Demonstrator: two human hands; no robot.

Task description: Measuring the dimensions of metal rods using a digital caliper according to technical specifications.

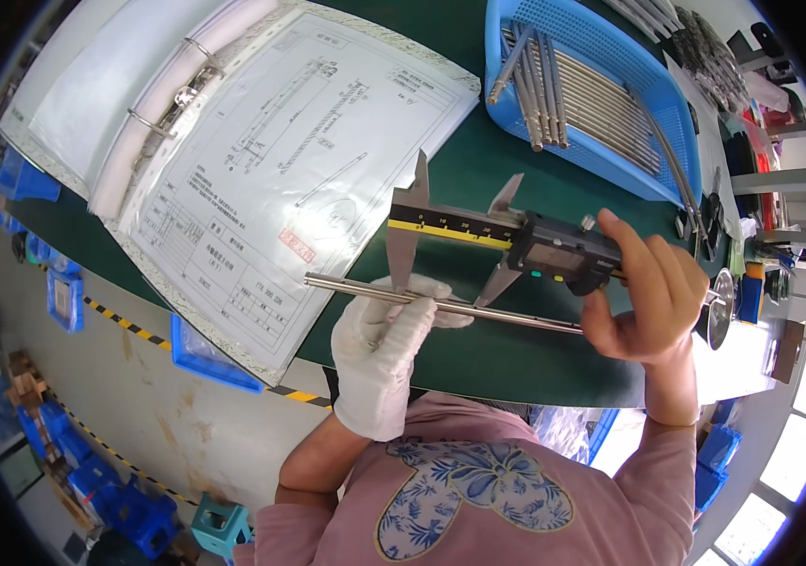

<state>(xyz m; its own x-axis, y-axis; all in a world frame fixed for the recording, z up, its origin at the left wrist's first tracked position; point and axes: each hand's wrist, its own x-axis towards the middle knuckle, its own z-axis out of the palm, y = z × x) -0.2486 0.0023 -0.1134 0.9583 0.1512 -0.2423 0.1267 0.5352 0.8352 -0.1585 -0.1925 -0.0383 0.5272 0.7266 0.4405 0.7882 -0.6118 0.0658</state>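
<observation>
My left hand [374, 366], in a white glove, is closed round a thin, shiny metal rod [527, 320]. The rod lies nearly level, with its left end sticking out past the glove. In my bare right hand [656, 291] is a digital caliper [558, 253], gripped at its display end. Its jaws stand apart, and the long lower tips reach down to the rod, one by the gloved fingers and one farther right. Whether the tips touch the rod I cannot tell. The rod's right end passes behind or under my right fingers.
An open ring binder [318, 141] with a technical drawing covers the left of the green table [440, 363]. At the back right, a blue basket [505, 111] holds several metal rods [554, 94]. A round metal disc [721, 309] is right of my right hand. Blue bins and stools stand on the floor.
</observation>
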